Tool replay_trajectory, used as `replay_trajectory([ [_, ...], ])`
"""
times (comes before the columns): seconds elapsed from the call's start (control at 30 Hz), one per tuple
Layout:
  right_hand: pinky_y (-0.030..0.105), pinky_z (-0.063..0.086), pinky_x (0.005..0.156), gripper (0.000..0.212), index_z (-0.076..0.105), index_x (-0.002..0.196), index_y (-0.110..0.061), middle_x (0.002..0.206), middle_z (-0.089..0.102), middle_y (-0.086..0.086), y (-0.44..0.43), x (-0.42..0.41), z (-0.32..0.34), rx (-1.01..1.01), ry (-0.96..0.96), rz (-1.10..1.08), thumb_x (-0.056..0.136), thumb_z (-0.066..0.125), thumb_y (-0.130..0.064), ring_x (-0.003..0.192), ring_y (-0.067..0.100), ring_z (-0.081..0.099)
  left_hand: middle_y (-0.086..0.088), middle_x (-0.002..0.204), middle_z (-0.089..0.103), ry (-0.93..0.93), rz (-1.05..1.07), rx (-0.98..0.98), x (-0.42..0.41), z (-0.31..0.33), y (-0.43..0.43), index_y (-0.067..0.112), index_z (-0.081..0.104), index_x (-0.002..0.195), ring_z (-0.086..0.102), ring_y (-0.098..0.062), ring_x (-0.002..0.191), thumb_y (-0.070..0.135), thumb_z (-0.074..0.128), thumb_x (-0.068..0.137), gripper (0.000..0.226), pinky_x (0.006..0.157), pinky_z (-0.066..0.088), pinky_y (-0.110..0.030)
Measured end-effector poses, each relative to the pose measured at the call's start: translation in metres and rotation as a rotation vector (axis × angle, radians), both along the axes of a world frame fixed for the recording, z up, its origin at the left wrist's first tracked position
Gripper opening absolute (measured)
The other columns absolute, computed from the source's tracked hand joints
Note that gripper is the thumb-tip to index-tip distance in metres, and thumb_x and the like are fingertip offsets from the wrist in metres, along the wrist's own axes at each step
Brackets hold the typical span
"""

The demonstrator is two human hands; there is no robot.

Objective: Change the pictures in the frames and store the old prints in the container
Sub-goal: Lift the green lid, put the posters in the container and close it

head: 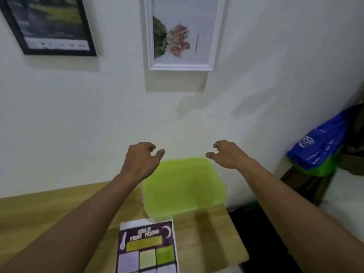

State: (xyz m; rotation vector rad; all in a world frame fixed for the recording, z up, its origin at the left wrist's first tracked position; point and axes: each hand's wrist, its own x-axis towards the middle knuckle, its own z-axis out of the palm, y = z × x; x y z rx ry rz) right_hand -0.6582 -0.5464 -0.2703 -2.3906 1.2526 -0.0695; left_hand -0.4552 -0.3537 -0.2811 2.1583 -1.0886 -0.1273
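A white frame [182,66] with a flower print hangs on the wall, upper middle. A black frame [86,36] with a dark landscape print hangs at upper left. On the wooden table [49,203] stands a container with a green lid [185,186]. A purple print [146,247] lies in front of it. My left hand [141,160] and my right hand [228,154] are raised in the air above the container, below the white frame. Their fingers hang loosely curled and hold nothing.
A blue bag [319,146] lies over something green at the right, on a dark wooden piece. The table's right edge drops to a dark floor [262,233]. The white wall stands directly behind the table.
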Motion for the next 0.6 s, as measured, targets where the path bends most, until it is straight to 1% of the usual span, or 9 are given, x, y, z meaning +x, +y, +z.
replay_trajectory([
  [0.13,0.034,0.042,0.100,0.070,0.042,0.145,-0.008,0.143,0.051,0.012,-0.007,-0.009,-0.073,0.086,0.103,-0.012,0.093,0.059,-0.051,0.130,0.027,0.050,-0.011,0.118,0.067,0.054,0.034,0.186,0.007,-0.065,0.000,0.006,0.064,0.122,0.062,-0.024,0.109,0.051,0.063,0.085,0.058,0.095,0.048,-0.035],
  [0.2,0.034,0.044,0.099,0.070,0.043,0.144,-0.006,0.142,0.052,0.013,-0.016,-0.012,-0.106,0.109,0.141,-0.005,0.093,0.059,-0.051,0.129,0.029,0.050,-0.013,0.123,0.065,0.090,0.058,0.267,0.009,-0.095,-0.001,0.004,0.061,0.126,0.061,-0.026,0.113,0.052,0.063,0.084,0.064,0.095,0.047,-0.035],
  [0.27,0.036,0.045,0.098,0.066,0.047,0.139,-0.004,0.139,0.053,0.016,-0.024,-0.013,-0.133,0.122,0.169,-0.001,0.093,0.059,-0.050,0.126,0.031,0.052,-0.015,0.129,0.061,0.121,0.081,0.341,0.010,-0.121,-0.002,0.002,0.057,0.130,0.057,-0.028,0.118,0.053,0.064,0.084,0.069,0.098,0.046,-0.036],
  [0.33,0.037,0.046,0.096,0.061,0.051,0.133,-0.002,0.136,0.054,0.018,-0.033,-0.014,-0.158,0.134,0.190,0.004,0.094,0.059,-0.049,0.123,0.033,0.052,-0.017,0.129,0.060,0.138,0.109,0.397,0.010,-0.145,-0.003,0.001,0.056,0.131,0.056,-0.031,0.118,0.053,0.065,0.083,0.072,0.096,0.046,-0.037],
  [0.43,0.036,0.047,0.084,0.057,0.055,0.121,-0.002,0.124,0.057,0.020,-0.046,-0.017,-0.188,0.167,0.178,-0.024,0.091,0.059,-0.050,0.111,0.034,0.057,-0.018,0.116,0.065,0.179,0.161,0.454,0.010,-0.170,-0.007,-0.001,0.060,0.120,0.060,-0.032,0.102,0.050,0.069,0.081,0.065,0.081,0.046,-0.035],
  [0.5,0.037,0.048,0.082,0.057,0.056,0.118,-0.004,0.120,0.058,0.020,-0.054,-0.021,-0.202,0.180,0.151,-0.062,0.089,0.061,-0.053,0.106,0.034,0.059,-0.016,0.106,0.068,0.236,0.200,0.474,0.010,-0.182,-0.009,0.001,0.064,0.110,0.059,-0.027,0.086,0.048,0.072,0.080,0.057,0.072,0.045,-0.031],
  [0.6,0.036,0.048,0.082,0.061,0.059,0.116,-0.004,0.119,0.058,0.020,-0.063,-0.025,-0.214,0.215,0.141,-0.099,0.085,0.065,-0.056,0.106,0.034,0.059,-0.012,0.098,0.071,0.306,0.234,0.484,0.010,-0.193,-0.014,0.004,0.067,0.104,0.059,-0.023,0.076,0.046,0.075,0.077,0.051,0.069,0.048,-0.031],
])
